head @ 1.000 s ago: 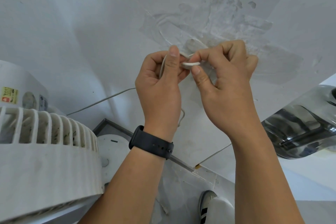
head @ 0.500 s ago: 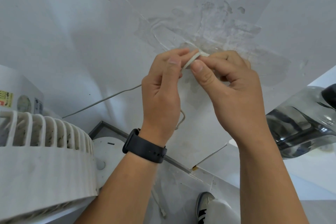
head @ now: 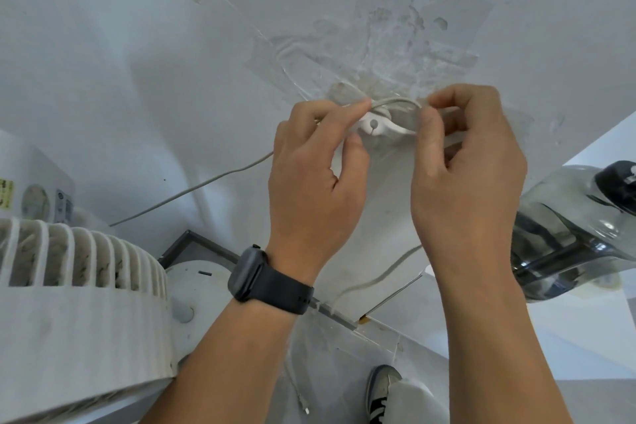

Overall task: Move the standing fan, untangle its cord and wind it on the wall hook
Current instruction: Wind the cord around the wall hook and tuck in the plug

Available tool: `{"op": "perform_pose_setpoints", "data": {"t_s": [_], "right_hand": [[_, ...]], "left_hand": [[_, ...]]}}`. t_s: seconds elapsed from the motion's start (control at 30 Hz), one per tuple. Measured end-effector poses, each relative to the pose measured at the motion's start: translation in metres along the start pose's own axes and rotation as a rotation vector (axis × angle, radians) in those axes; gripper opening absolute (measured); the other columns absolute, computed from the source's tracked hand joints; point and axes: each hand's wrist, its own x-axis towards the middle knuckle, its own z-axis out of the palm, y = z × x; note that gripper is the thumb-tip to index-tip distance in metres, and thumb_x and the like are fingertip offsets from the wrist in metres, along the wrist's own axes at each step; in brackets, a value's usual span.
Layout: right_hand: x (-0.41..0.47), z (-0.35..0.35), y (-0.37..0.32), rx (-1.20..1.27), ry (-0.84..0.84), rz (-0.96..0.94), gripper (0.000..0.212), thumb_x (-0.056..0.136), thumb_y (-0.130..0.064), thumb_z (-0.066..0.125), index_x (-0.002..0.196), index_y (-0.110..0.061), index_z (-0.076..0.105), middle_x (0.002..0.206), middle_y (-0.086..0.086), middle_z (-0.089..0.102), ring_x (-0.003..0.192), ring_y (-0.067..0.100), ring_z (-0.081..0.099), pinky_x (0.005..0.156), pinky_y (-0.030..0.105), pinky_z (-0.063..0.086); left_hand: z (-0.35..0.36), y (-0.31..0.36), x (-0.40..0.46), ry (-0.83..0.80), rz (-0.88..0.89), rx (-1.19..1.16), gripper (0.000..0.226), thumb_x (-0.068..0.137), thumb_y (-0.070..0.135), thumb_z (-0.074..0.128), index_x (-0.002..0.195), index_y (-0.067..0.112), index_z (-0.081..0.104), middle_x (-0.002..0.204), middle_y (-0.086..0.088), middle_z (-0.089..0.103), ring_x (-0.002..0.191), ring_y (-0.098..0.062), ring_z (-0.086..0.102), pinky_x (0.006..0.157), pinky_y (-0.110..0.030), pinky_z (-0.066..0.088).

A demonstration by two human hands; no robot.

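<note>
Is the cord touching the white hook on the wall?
Touching. The head view shows the cord looped over the top of the hook, lying right against it.

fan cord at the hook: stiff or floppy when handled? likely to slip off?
Probably floppy: the cord bends tightly over the wall hook between both hands. Likely light, its free run sags toward the floor. Looks smooth, so loops may slip off unless kept taut.

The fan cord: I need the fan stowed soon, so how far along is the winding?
Done: the white standing fan stands beside the wall. In hand: both hands, left and right, pinch the thin grey cord looped over the white wall hook. Left: slack cord trails toward the fan and floor, still unwound.
</note>
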Motion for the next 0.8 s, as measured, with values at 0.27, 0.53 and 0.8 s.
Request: {"op": "perform_pose_setpoints", "data": {"t_s": [0.27,0.53,0.8], "right_hand": [[-0.02,0.017,0.028,-0.089,0.259,-0.12,0.01,0.097,-0.01,0.068,0.096,-0.001,0.07,0.099,0.016,0.058,0.085,0.006,0.05,0.08,0.003,0.036],[-0.047,0.036,0.029,0.018,0.293,0.022,0.012,0.1,-0.011,0.063,0.104,-0.006,0.072,0.095,0.004,0.064,0.077,0.012,0.058,0.072,0.009,0.042],[-0.039,0.033,0.018,0.364,0.273,0.442,0.014,0.096,-0.034,0.071,0.091,-0.021,0.069,0.077,-0.004,0.072,0.056,0.022,0.067,0.058,0.038,0.056]], "left_hand": [[0.005,-0.003,-0.003,-0.037,0.028,0.071,0.051,0.089,0.006,0.055,0.135,0.024,0.066,0.138,-0.003,0.049,0.116,-0.022,0.05,0.097,-0.014,0.04],[0.009,-0.004,-0.008,-0.013,-0.002,-0.006,0.056,0.088,0.002,0.058,0.137,0.028,0.065,0.151,-0.004,0.035,0.111,-0.022,0.052,0.094,-0.042,0.053],[0.007,-0.006,-0.01,-0.035,-0.006,-0.025,0.063,0.087,0.002,0.06,0.143,0.03,0.06,0.142,-0.002,0.031,0.112,-0.023,0.047,0.093,-0.04,0.055]]}}
